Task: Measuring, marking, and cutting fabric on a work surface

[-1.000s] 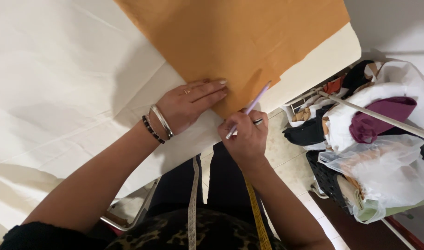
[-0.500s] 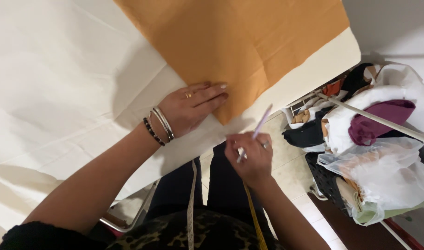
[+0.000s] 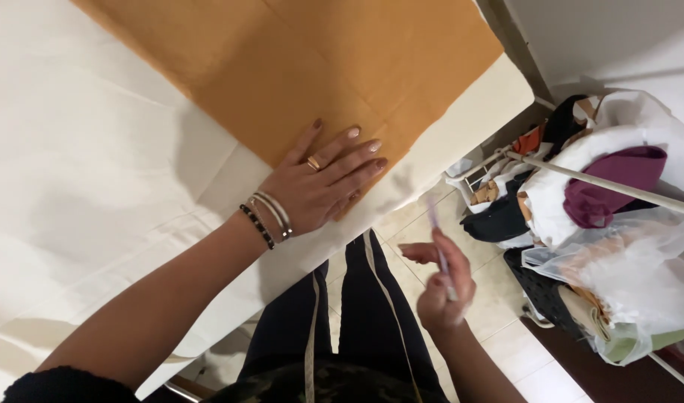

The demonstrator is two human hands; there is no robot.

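orange sheet: large tan-orange sheet [image 3: 297, 60], paper or thin fabric, cannot tell which; lies flat on the white-covered table [image 3: 81, 149], near corner pointing toward the person, close to the table's near edge.
left hand: left hand [image 3: 319, 183] flat, palm down, fingers spread slightly, pressing the sheet's near corner; clamped on nothing, just weighing it down. Ring and bracelets on it.
right hand: right hand [image 3: 443, 287] off the table, over the floor, closed around a thin pale marking tool [image 3: 439, 242]; blurred, tip not touching the sheet.
handling: judged light, thin, limp; visible fold creases suggest it takes a crease easily. Likely slides on the smooth white cover unless pinned.
grip point: best held by flat pressure near the corner or edge, as the left hand does; pinching at the edge would lift and wrinkle it.
risk: a single pin point lets the far part pivot or ripple.
nearby: measuring tape [image 3: 379, 276] hangs from the person's neck; rack of clothes and plastic bags [image 3: 618, 261] at right, well apart from the sheet.
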